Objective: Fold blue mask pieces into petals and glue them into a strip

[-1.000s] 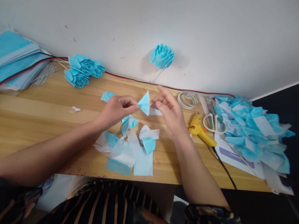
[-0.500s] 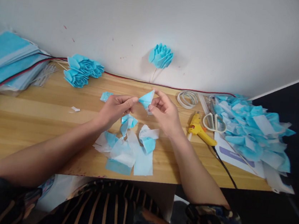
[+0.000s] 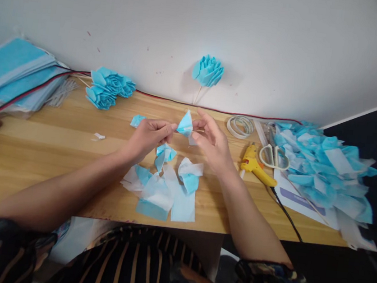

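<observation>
My left hand (image 3: 149,139) pinches a small folded piece of blue-and-white mask fabric (image 3: 185,124) between thumb and forefinger above the table. Close to its right side, my right hand (image 3: 213,144) has thumb and fingers spread apart; light contact at the edge cannot be ruled out. Below the hands lie several loose cut pieces of the same fabric (image 3: 183,207), some flat and some curled. A small blue folded piece (image 3: 137,120) rests beyond my left hand.
Finished blue fabric flowers (image 3: 104,88) lie at the back left, and another flower (image 3: 208,71) leans on the wall. Blue masks (image 3: 16,67) are stacked left. To the right are tape rolls (image 3: 240,127), a yellow glue gun (image 3: 254,165), scissors (image 3: 274,157) and a fabric pile (image 3: 325,164).
The folded piece has turned so its point faces upward. My right hand's fingers have loosened from it and spread, while my left hand keeps its pinch. The view has shifted slightly.
</observation>
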